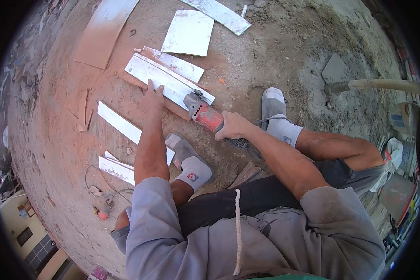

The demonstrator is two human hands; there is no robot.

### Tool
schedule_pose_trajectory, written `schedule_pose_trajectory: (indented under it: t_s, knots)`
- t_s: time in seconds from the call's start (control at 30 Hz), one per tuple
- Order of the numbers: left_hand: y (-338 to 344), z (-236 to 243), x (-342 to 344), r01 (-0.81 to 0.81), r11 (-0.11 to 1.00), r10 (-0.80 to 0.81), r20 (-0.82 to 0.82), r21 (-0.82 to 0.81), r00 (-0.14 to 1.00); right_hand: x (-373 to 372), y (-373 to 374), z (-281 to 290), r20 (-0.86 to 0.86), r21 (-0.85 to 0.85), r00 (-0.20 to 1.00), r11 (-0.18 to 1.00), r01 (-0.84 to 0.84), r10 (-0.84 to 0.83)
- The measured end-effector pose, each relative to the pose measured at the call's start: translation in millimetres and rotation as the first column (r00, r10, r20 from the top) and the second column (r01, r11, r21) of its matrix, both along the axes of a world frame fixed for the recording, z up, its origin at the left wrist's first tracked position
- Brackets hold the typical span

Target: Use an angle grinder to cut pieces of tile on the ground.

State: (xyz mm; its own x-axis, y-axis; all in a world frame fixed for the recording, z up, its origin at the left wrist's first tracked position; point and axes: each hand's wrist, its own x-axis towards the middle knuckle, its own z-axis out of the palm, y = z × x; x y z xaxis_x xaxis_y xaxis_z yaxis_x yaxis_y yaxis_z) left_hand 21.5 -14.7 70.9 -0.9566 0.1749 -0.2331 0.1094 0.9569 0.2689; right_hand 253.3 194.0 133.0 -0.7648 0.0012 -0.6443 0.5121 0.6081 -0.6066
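Note:
My right hand (231,126) is closed on a red angle grinder (207,116), whose head sits over the right end of a long white tile (140,67). My left hand (154,98) rests on that tile's near edge, fingers apart and extended onto its surface. The tile lies on a reddish, dust-covered piece (176,110), with another white piece (186,67) just beyond it. The grinder's disc is mostly hidden.
Cut strips (116,119) lie left of my feet. Larger panels (186,30) are farther forward. A second red tool (102,212) with a cord is at lower left. A long handle (382,84) with a flat blade lies at right on the dirt ground.

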Motion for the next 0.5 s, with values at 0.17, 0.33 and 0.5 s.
schedule_pose_trajectory:
  t_s: [0.17,0.33,0.5]
  knots:
    - [2.8,3.9,-0.8,-0.002,1.000,0.002,0.015,-0.002,1.000,5.5,1.4,-5.9,-0.008,0.000,1.000,1.000,0.001,-0.001]
    - [0.3,1.8,-0.6,0.010,1.000,-0.010,0.004,0.012,1.000,8.6,2.0,-4.3,0.002,-0.001,1.000,1.000,0.001,-0.001]
    - [-2.1,-2.9,-3.2,0.002,1.000,-0.002,-0.006,0.001,1.000,12.1,2.2,-5.4,0.014,-0.019,1.000,1.000,0.015,-0.015]
